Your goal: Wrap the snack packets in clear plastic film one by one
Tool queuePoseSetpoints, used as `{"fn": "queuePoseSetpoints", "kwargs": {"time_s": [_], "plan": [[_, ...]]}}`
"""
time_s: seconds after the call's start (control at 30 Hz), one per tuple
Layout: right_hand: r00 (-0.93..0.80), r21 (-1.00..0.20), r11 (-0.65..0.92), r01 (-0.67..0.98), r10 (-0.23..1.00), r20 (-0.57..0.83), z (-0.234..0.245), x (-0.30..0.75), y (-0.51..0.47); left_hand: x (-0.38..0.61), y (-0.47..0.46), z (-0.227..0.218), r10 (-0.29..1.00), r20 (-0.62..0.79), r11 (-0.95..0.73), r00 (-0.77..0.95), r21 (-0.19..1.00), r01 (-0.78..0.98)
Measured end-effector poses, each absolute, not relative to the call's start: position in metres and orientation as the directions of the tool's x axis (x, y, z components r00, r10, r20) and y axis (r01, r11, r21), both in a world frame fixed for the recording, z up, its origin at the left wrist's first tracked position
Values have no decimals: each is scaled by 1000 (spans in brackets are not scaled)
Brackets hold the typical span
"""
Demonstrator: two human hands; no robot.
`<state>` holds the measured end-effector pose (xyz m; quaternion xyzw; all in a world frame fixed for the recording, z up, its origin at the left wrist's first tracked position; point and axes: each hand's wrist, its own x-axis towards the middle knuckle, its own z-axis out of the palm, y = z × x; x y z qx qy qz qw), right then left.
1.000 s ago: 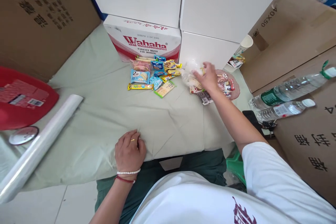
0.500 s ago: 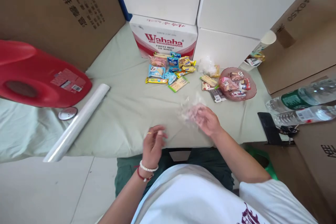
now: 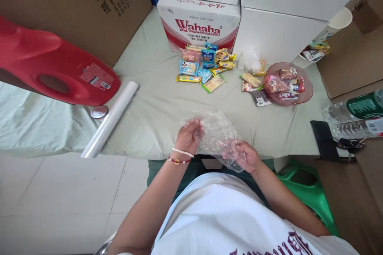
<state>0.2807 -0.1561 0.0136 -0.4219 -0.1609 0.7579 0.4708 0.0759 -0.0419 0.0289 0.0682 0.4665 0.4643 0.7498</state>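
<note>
Clear and crinkly, the plastic bag (image 3: 218, 137) sits low in the middle of the frame, over the near edge of the green cloth (image 3: 155, 103). In the head view I see the left hand (image 3: 188, 137) pinch its left side with curled fingers. The right hand (image 3: 247, 157) grips its lower right side. Snack packs (image 3: 203, 67) lie higher up, beside a pink bowl (image 3: 310, 87). A white roll (image 3: 110, 119) lies at the left.
</note>
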Motion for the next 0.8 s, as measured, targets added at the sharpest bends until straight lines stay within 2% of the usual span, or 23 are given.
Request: {"fn": "queuePoseSetpoints", "kwargs": {"time_s": [0.07,0.13,0.23,0.3,0.4,0.47,0.53,0.6,0.67,0.73,0.8], "plan": [[-189,-664,-543,-514,826,-530,13,283,-157,67,-33,30,769,-635,506,72,536,-676],[-163,-722,-578,-380,810,-563,15,288,-158,61,-27,30,757,-653,490,31,535,-688],[-140,-852,-524,-12,844,-517,25,303,-158,55,-23,28,739,-671,534,57,533,-656],[-40,-874,-385,296,910,-414,38,319,-157,52,-24,26,751,-653,548,98,534,-644],[238,-745,-203,636,969,-61,64,333,-153,52,-28,24,783,-602,540,157,533,-651],[262,-700,-87,709,954,147,78,325,-149,54,-31,25,803,-562,534,197,533,-656],[135,-706,52,707,969,207,82,302,-144,59,-33,30,822,-524,521,223,536,-664],[-35,-707,139,693,986,160,74,271,-137,63,-34,37,840,-488,505,237,545,-670],[-117,-695,133,706,991,72,59,246,-129,65,-36,43,863,-449,477,231,576,-663],[-74,-709,61,702,997,12,43,233,-121,64,-40,46,885,-409,449,221,628,-636],[25,-795,-30,606,1000,-18,32,230,-113,63,-47,43,891,-392,448,228,675,-587]]}}
